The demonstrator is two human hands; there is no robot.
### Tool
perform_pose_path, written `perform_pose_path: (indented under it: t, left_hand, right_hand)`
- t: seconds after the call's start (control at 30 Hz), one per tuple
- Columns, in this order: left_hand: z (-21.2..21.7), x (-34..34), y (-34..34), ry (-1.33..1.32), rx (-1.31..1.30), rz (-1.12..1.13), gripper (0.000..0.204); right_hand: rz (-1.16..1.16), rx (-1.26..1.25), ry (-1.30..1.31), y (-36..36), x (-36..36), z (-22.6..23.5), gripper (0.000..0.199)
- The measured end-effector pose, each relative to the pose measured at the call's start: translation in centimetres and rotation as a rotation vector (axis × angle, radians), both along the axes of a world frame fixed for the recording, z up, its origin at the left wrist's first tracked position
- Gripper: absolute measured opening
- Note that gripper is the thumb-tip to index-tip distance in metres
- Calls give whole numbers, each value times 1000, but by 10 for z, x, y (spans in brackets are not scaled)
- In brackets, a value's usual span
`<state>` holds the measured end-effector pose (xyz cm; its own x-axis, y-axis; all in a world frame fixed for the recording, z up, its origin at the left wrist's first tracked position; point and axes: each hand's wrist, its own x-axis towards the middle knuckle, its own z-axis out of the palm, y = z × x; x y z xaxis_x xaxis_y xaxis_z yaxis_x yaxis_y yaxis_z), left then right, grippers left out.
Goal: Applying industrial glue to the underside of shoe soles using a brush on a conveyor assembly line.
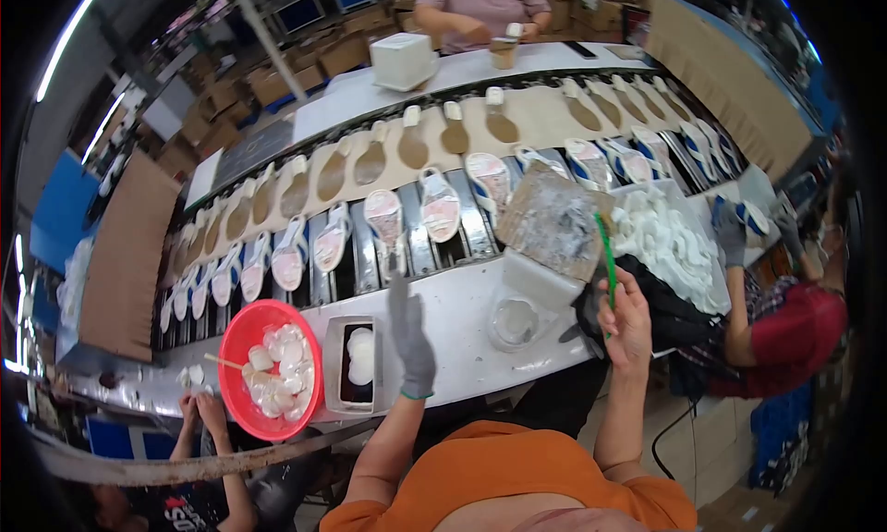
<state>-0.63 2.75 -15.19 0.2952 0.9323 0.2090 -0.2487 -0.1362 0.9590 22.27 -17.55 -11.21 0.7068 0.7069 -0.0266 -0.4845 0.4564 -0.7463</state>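
Observation:
My left hand [411, 338], in a grey glove, reaches over the bench edge with its fingers stretched out toward the conveyor. Its fingertips are just below a shoe upper with a pale sole face [383, 216]; whether they touch it I cannot tell. Bare and closed, my right hand [628, 324] grips a thin green stick [608, 259], which looks like a brush handle and stands upright. Beside it is a piece of cardboard [552, 220] smeared grey and white. Below the cardboard sits a round, clear container [514, 323] with whitish contents.
A red basin [316, 384] of white pads and a metal tray [334, 366] stand left of my left hand. Brown soles [370, 165] and shoe uppers line the conveyor. White pieces [661, 236] fill a bin at right. Co-workers sit left, right and across.

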Motion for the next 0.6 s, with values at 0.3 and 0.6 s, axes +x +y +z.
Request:
perform_pose_path:
  t: [0.3, 0.6]
  left_hand:
    - [-64, 43, 26, -59, -488, -159, 63]
    - [-115, 90, 173, 890, 218, 695, 96]
  right_hand:
    - [157, 114, -39, 0, -9, -14, 26]
    - [146, 31, -38, -15, -12, -18, 27]
